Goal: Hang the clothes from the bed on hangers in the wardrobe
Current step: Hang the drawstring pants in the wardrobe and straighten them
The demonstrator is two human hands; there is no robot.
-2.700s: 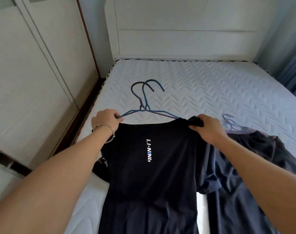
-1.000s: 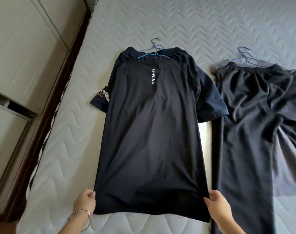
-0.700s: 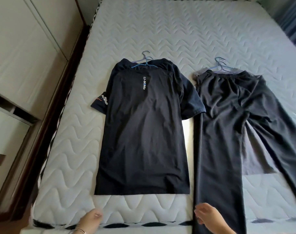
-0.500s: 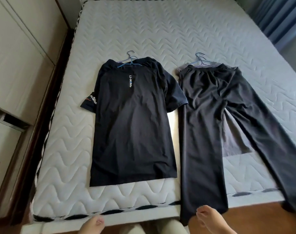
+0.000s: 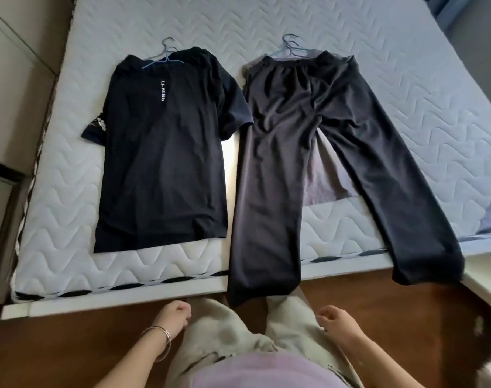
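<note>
Item 1 — black T-shirt [image 5: 163, 152], flat on the left side of the bed [image 5: 406, 93], wire hanger [image 5: 165, 56] threaded in its collar. Item 2 — dark trousers [image 5: 280, 152], just beside it on the right, legs trailing over the bed's foot edge, second hanger [image 5: 292, 49] at the waistband; a grey garment [image 5: 325, 177] shows beneath.

Left hand [image 5: 174, 313] and right hand [image 5: 334, 320]: low by the thighs, fingers loosely curled, holding nothing.

Progress, as judged: hangers fitted, nothing yet carried to the wardrobe [image 5: 9, 79] at left.

Change: a second ago both hands pinched the T-shirt's hem; now they are off it, and the person stands back from the bed.
</note>
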